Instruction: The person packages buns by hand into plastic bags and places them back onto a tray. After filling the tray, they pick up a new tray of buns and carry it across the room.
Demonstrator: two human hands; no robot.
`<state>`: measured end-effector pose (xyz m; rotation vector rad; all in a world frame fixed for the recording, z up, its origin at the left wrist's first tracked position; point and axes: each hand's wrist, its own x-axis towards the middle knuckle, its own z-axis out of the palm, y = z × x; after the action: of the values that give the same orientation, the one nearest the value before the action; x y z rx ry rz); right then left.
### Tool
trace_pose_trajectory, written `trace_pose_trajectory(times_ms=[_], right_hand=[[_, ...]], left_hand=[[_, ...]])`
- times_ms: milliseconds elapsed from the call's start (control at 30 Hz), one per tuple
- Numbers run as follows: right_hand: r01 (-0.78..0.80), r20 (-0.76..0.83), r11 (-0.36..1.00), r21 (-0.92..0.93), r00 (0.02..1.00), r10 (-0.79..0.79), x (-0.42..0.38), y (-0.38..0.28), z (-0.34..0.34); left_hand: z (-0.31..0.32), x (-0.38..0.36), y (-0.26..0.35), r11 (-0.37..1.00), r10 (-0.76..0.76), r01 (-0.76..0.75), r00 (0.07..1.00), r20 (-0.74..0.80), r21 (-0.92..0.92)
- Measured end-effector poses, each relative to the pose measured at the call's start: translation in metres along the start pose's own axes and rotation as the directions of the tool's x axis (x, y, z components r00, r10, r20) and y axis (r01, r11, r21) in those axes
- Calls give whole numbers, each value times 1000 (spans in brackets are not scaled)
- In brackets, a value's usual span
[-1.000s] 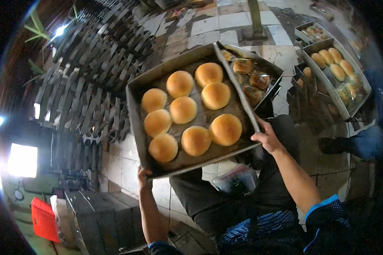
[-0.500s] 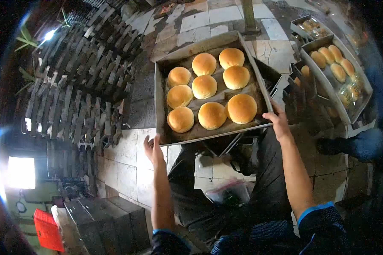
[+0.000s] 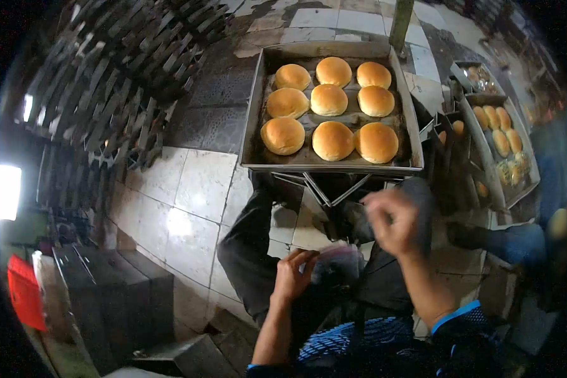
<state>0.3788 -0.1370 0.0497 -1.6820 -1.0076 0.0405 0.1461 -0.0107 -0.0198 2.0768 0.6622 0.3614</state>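
Note:
A square metal baking tray (image 3: 334, 167) holds several golden round buns (image 3: 329, 100) in rows and rests on a metal-legged stand (image 3: 321, 192) in front of my knees. My left hand (image 3: 291, 275) is over my lap, fingers bent and thumb apart, with its fingertips beside clear plastic bags (image 3: 337, 264) lying between my thighs. Above my right knee, my right hand (image 3: 394, 220) is curled and smeared by motion. It is apart from the tray's near edge, and its fingertips are blurred.
On the right, a long tray (image 3: 510, 198) holds oblong buns, some in clear wrapping, with more trays around it. Another person's leg (image 3: 516, 242) is beside it. Stacked dark slats (image 3: 107, 94) fill the left, above dark metal boxes (image 3: 120, 296) and a red crate (image 3: 25, 293).
Both hands have let go of the bun tray, which now rests on the stand. My left hand has come back to the bags at my lap, my right hand above my right knee.

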Motion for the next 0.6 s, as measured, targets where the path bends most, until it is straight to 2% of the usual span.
trace_pose_trajectory(times_ms=[33,100,133,167,200,267,300,333,400,467,500,533,567,600], right_hand=[[-21,230,999,45,973,11,-13,-8,16],[-81,565,993,-89,816,117,-54,2,45],[-138,512,990,-23,849,130,-67,-2,57],[-189,480,980,-59,856,194,-75,-8,63],[-243,449,966,-94,855,259,-78,-13,67],[-124,472,980,-155,862,184,-73,-17,64],[-66,482,980,-188,863,150,-68,-17,60],[61,363,992,-107,932,-18,-61,-19,58],[15,116,988,-154,993,3,-48,-40,44],[-53,-65,997,-48,997,50,-34,-44,32],[-167,-71,980,111,982,175,-37,-35,28],[-244,-66,942,229,962,266,-39,-39,29],[-267,-48,935,233,957,286,-45,-40,32],[-289,-30,927,238,952,304,-50,-44,37]], left_hand=[[-1,1,-2,1000,-4,5,1000,22,-20],[6,0,-10,1000,10,-10,999,37,13],[11,2,-15,997,27,-29,999,19,70],[12,4,-18,991,44,-44,999,-1,130],[11,4,-18,992,61,-58,998,-32,110],[14,1,-17,995,80,-75,993,-89,62],[18,-1,-23,975,25,-52,992,-127,-215],[-6,0,8,977,-67,50,995,-75,-209],[-18,4,11,981,-33,38,999,25,-192],[-3,1,-40,924,154,-155,988,-31,-350],[-10,-5,-18,687,-217,189,975,50,-701],[-6,-3,-18,587,-254,151,967,-4,-795],[-3,-1,-19,482,-290,93,955,-58,-872],[-5,2,-20,381,-355,126,935,-19,-916]])
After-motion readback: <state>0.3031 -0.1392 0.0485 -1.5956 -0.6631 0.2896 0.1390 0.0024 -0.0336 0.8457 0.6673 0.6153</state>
